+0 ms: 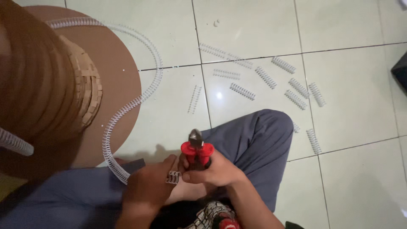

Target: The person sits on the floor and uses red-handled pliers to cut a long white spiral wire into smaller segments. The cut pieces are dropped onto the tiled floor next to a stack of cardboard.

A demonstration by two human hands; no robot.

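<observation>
My right hand (214,171) grips red-handled cutting pliers (196,149), jaws pointing up and away from me. My left hand (148,186) pinches a short piece of white wire binding coil (173,177) right beside the pliers' handles; the fingertips of both hands meet at it. A long strip of the same white coil (127,110) runs from beside my left hand up and round over a large brown spool (63,89). I sit on the floor with my knee in grey trousers (258,135) raised behind the hands.
Several cut lengths of white coil (265,77) lie scattered on the pale tiled floor (352,178) beyond my knee. The brown spool fills the left side. A dark object (400,70) shows at the right edge.
</observation>
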